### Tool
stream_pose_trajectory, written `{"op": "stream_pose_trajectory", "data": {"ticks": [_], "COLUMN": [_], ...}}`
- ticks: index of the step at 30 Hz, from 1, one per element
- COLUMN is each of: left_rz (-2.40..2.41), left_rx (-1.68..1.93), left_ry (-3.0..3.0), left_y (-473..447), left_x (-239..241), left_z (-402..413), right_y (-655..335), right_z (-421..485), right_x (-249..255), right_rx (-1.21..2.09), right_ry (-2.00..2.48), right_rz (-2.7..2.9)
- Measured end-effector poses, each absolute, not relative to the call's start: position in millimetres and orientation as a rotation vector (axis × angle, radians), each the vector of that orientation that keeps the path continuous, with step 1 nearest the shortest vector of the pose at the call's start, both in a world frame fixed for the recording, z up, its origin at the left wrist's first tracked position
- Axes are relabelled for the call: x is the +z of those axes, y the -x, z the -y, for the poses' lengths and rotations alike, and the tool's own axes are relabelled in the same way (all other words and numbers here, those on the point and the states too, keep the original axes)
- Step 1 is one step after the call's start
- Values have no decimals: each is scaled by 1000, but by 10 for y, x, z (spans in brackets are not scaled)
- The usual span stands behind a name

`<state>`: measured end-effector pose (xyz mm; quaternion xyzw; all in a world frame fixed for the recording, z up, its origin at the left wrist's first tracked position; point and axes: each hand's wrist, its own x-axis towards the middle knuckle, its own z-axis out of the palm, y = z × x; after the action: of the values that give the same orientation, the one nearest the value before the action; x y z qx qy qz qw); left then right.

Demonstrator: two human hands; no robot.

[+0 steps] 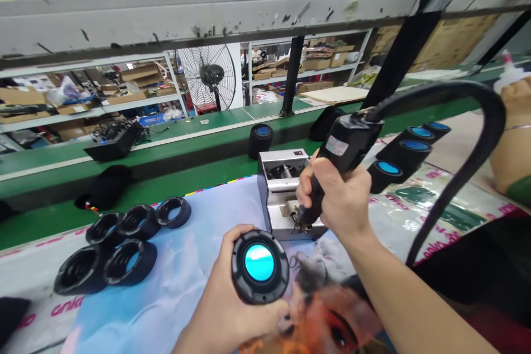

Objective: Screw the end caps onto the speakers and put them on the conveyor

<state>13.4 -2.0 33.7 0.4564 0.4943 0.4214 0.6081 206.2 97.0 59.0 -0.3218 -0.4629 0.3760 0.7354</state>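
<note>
My left hand point(238, 293) is wrapped around a round black speaker point(260, 291) with a shiny blue centre, its face turned up toward me. In my right hand point(338, 196) is a black electric screwdriver point(346, 146), gripped by the handle with its lower end pointing down. A thick black cable point(468, 91) loops from its top to the right. The lower end is at the front of a small metal screw feeder point(279, 192); whether it touches a screw there cannot be made out.
Several black rings point(131, 261) stand at left on a printed sheet point(215, 215). Black speakers with blue tops point(409, 149) are grouped at right, near another person's arm point(514, 138). Another cylinder point(261, 142) stands behind the feeder. A metal beam point(232, 14) crosses overhead.
</note>
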Motion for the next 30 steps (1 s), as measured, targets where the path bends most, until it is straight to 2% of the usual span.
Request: {"op": "stream_pose_trajectory", "data": {"ticks": [4,9,13,19,30], "left_rz": [-1143,-1137,-1075,-1027,-1054], "left_rx": [994,993,978,1008,1041], "left_ry": [-1089,-1191,-1223,-1294,-1311], "left_y": [-122,-71,-36,-33,-56], "left_x": [322,271,241,167,308], "left_z": [12,-19,-56,-109,-95], "right_y": [-2073,-1967,-1733,-1488,-1336], "right_z": [-855,-530,-335,-203,-169], "right_x": [737,1272,1562,1476,1577], "right_rx": [913,916,1057,1279,1237], "right_ry": [712,593,461,438,462], "right_rz": [996,952,1017,1096,1289]}}
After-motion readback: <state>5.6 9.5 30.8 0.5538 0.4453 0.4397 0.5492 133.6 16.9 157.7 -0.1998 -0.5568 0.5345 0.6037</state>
